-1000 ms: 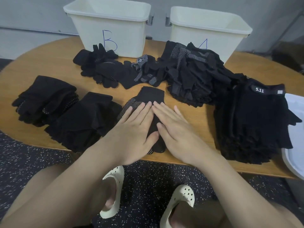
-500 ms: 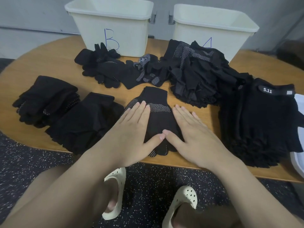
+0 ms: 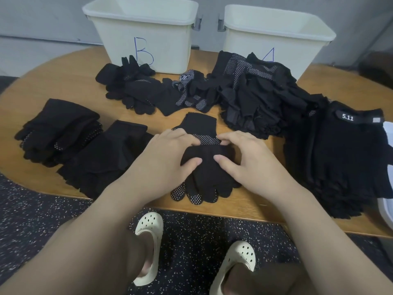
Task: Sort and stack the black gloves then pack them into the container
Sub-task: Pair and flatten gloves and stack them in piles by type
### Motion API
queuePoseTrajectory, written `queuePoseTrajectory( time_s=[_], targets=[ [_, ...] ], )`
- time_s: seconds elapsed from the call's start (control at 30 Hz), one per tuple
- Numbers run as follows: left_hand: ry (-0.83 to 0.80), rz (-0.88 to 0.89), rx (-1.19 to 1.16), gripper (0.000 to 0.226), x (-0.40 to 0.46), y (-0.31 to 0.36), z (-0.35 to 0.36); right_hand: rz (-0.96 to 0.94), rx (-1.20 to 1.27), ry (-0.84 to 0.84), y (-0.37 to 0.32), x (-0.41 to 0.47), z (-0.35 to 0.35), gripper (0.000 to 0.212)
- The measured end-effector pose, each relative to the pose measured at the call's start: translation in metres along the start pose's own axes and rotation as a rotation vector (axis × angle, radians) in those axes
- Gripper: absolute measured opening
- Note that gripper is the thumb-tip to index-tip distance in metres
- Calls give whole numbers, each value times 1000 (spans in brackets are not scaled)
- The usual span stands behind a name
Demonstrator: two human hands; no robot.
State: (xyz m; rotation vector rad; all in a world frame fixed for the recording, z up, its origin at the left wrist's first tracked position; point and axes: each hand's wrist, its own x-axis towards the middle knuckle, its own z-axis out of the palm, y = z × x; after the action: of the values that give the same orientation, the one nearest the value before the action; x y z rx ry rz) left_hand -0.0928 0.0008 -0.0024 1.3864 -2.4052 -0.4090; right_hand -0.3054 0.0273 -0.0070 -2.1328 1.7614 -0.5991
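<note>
Both hands, left hand [image 3: 168, 158] and right hand [image 3: 251, 165], now pinch the folded-back cuff of the dotted glove pair [image 3: 202, 167] at six o'clock on the bench [image 3: 63, 86], where moments ago they pressed flat: smoothing has given way to folding. Two bins, bin B [image 3: 144, 33] and bin A [image 3: 274, 37], stand at twelve o'clock; three sorted stacks and one loose heap [image 3: 244, 90] surround the pair.

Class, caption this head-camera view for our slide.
Both hands, left and right, grip dotted black gloves before two bins.

A plain sorting room, workplace-like: a rounded wooden worktop [image 3: 63, 81] heaped with black gloves [image 3: 255, 92], two cream plastic bins [image 3: 148, 39] hand-lettered in blue marker, dark speckled floor [image 3: 32, 209], and a bare grey wall [image 3: 42, 18] behind.
</note>
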Motion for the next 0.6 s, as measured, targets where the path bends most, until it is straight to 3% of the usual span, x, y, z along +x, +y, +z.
queuePoseTrajectory(
  time_s=[0.13,0.27,0.37,0.5,0.6],
  targets=[
    [-29,-53,-79,41,2,-3,-3,49,68,-40,3,4,-2,59],
    [-40,-97,-156,32,3,-5,-6,49,100,-39,2,4,-3,54],
    [-47,-102,-206,21,1,-6,-6,38,76,-46,4,5,-2,44],
    [-11,-75,-201,17,-2,-5,-5,7,123,-39,5,4,-1,12],
    [39,-57,-282,13,-8,-5,-4,0,250,-14,2,3,-6,6]
  ],
)
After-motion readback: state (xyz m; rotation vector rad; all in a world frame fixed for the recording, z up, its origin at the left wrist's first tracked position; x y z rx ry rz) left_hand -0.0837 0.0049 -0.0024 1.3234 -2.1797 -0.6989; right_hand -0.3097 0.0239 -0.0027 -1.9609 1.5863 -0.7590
